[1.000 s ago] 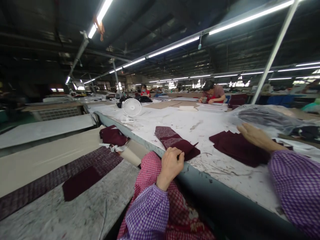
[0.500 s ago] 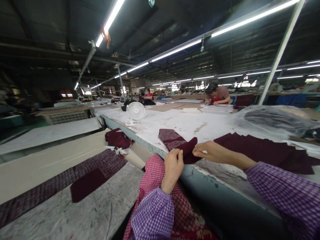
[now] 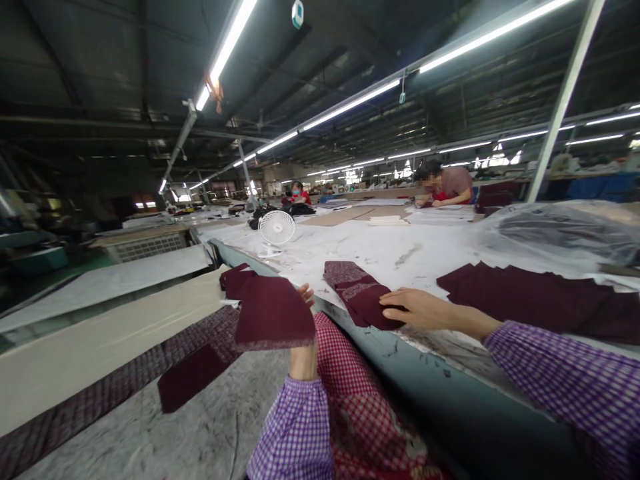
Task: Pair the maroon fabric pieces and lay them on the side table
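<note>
A maroon fabric piece (image 3: 274, 310) hangs from my left hand (image 3: 307, 295), which is mostly hidden behind it, with fingertips showing at its right edge. My right hand (image 3: 415, 308) lies with fingers stretched out on a small stack of maroon and speckled fabric pieces (image 3: 367, 303) near the table edge. Farther right, beyond my right forearm, a spread pile of maroon pieces (image 3: 530, 300) lies on the white-covered table. On the lower surface at left, a cut maroon piece (image 3: 193, 378) rests beside a row of overlapping speckled pieces (image 3: 125, 379).
A small white fan (image 3: 277, 228) stands at the table's left edge. Clear plastic sheeting (image 3: 565, 227) lies at the right. Across the table a co-worker (image 3: 453, 185) bends over papers; another person (image 3: 299, 193) sits farther back. A bundled maroon cloth (image 3: 235, 281) lies at left.
My right hand came from the right pile to the small stack and flattened there. My left hand moved left off the stack, carrying a maroon piece.
</note>
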The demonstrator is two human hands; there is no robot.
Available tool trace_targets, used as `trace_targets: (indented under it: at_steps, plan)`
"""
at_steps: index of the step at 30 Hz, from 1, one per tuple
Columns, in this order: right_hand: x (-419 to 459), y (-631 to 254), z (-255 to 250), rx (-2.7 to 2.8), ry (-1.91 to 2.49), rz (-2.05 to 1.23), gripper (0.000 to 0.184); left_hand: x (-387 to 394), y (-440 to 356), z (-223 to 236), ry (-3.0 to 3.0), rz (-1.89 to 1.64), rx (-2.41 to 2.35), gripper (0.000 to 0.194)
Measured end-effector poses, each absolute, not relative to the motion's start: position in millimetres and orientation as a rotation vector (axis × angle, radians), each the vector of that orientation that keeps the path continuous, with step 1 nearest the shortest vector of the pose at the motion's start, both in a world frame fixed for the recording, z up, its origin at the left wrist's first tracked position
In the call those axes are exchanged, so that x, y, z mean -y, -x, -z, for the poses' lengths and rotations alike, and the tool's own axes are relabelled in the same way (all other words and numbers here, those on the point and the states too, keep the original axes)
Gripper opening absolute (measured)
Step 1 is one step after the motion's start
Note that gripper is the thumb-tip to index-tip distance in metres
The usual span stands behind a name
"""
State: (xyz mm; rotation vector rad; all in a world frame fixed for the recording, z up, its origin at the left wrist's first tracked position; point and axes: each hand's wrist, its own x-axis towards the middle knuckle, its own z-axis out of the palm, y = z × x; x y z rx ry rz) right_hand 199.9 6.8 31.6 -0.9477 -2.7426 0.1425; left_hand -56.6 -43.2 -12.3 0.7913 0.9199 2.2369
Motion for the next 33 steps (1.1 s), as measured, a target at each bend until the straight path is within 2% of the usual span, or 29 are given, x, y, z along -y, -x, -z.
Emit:
trace_targets:
  at_steps: [3, 8, 13, 16, 18, 23, 26, 29, 33]
  plan:
    - [-3.4, -204.8, -44.5, 2.602, 1.055, -0.468, 0.047, 48.9, 38.4, 11.7, -1.062, -2.121, -1.067, 0.021]
    - [18.3, -208.5, -69.0, 2.476, 1.075, -1.106, 0.061, 59.5, 11.6, 2.4, -1.001, -2.021, -1.078, 0.039]
    - [39.5, -208.4, -80.3, 2.39, 1.096, -1.73, 0.084, 76.1, -2.4, -12.3, -1.027, -2.283, -0.92, 0.034]
    - [42.5, -203.5, -72.3, 2.204, 0.947, -2.047, 0.085, 84.5, -12.6, -18.0, -1.183, -2.361, -0.99, 0.032]
    - [42.4, -195.7, -63.5, 1.972, 0.809, -2.075, 0.076, 89.0, -18.6, -19.1, -1.371, -2.396, -1.059, 0.029]
    - [39.4, -179.4, -54.6, 1.532, 0.622, -1.771, 0.045, 100.2, -24.9, -14.2, -1.902, -2.347, -1.036, 0.02]
    - [32.3, -188.3, -62.4, 1.561, 0.645, -1.697, 0.046, 103.5, -21.3, -10.1, -1.975, -2.321, -0.996, 0.03]
    - [22.3, -207.1, -69.1, 1.726, 0.743, -1.721, 0.051, 95.6, -13.3, -10.2, -1.754, -2.375, -1.129, 0.04]
    - [11.3, -224.8, -64.6, 1.962, 0.871, -1.677, 0.052, 66.7, -7.2, -17.1, -1.787, -2.03, -1.565, 0.033]
